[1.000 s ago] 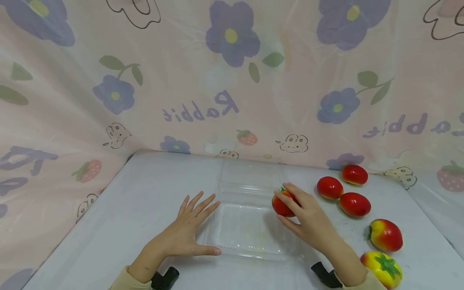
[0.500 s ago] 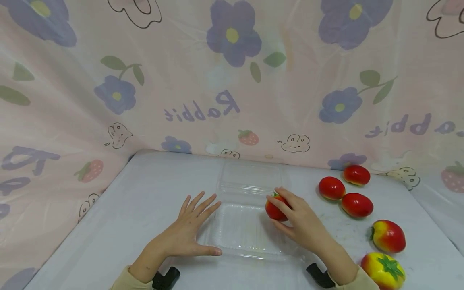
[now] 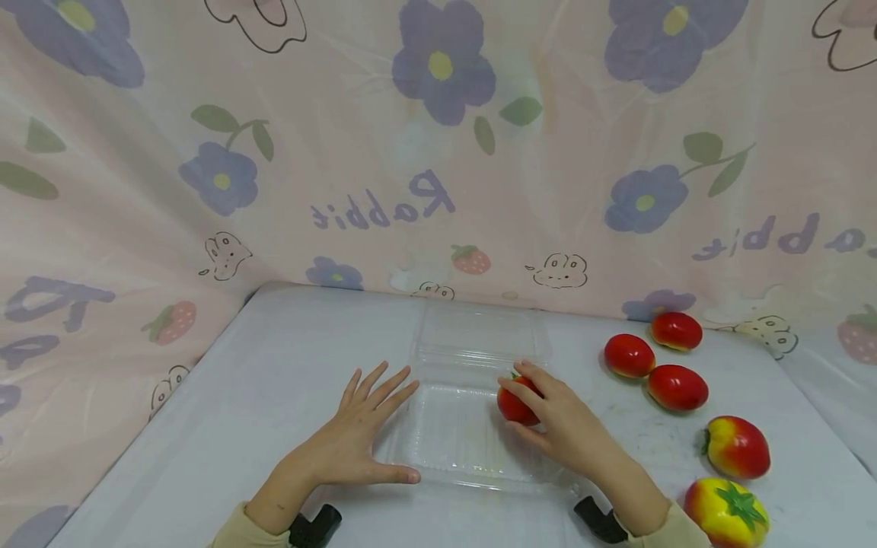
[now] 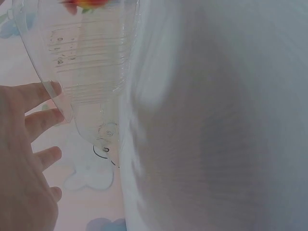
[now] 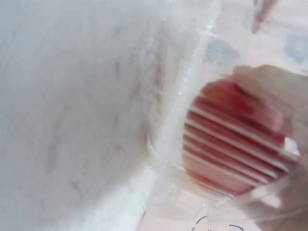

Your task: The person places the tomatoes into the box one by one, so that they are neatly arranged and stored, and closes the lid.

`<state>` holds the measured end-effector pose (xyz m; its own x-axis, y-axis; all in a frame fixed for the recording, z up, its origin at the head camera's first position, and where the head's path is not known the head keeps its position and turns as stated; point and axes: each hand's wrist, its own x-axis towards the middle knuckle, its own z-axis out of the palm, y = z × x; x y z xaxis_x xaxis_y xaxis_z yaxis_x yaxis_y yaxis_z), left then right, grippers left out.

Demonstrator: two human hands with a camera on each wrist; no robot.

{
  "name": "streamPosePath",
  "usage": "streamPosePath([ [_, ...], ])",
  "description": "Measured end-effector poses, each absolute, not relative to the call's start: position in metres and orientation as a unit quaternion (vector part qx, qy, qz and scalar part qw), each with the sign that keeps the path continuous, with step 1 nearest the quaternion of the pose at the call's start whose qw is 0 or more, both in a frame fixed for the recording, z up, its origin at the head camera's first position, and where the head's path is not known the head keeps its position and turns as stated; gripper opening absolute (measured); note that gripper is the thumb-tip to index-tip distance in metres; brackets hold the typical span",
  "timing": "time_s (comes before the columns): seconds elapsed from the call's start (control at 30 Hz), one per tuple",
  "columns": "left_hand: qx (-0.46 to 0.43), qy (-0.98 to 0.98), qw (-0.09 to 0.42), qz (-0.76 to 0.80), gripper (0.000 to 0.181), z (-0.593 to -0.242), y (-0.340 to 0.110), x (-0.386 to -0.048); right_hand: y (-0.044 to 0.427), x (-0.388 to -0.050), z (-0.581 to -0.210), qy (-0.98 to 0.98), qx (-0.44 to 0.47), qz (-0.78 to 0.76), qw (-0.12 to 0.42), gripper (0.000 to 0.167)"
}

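Note:
A clear plastic clamshell box (image 3: 466, 449) lies with its lid (image 3: 479, 331) folded back behind it. My right hand (image 3: 558, 418) grips a red fruit (image 3: 517, 403) with a green leafy top, fingers on its far side and thumb on the near side. It is at the right part of the box's base; in the right wrist view the red fruit (image 5: 231, 139) shows through the ribbed plastic wall. My left hand (image 3: 352, 445) spreads its fingers at the box's left side. In the left wrist view, fingertips (image 4: 53, 89) of that hand touch the plastic rim.
Three red fruits (image 3: 677, 388) lie together at the right back of the white table (image 3: 301, 350). Nearer on the right are a red and yellow fruit (image 3: 740, 447) and a yellow one with a green leafy top (image 3: 728, 511). A patterned curtain (image 3: 384, 152) hangs behind.
My right hand has carried the red fruit left and slightly nearer me, over the box's base. The left hand has stayed in place.

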<state>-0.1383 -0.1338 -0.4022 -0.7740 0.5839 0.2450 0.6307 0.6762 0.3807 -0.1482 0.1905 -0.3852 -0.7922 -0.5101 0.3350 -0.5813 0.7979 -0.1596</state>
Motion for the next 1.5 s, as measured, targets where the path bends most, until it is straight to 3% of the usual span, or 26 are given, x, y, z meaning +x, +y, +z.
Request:
streamPosePath([
  [0.7, -0.341, -0.909, 0.059, -0.234, 0.104, -0.403, -0.132, -0.137, 0.195, -0.143, -0.384, -0.941, 0.279, 0.125, 0.146, 0.057],
  [0.97, -0.336, -0.912, 0.051, -0.231, 0.106, -0.401, -0.134, -0.137, 0.208, -0.137, -0.378, -0.944, 0.256, 0.125, 0.166, 0.061],
  [1.5, -0.337, -0.911, 0.057, -0.232, 0.104, -0.403, -0.135, -0.137, 0.233, -0.122, -0.371, -0.963, 0.194, 0.121, 0.141, 0.067],
])
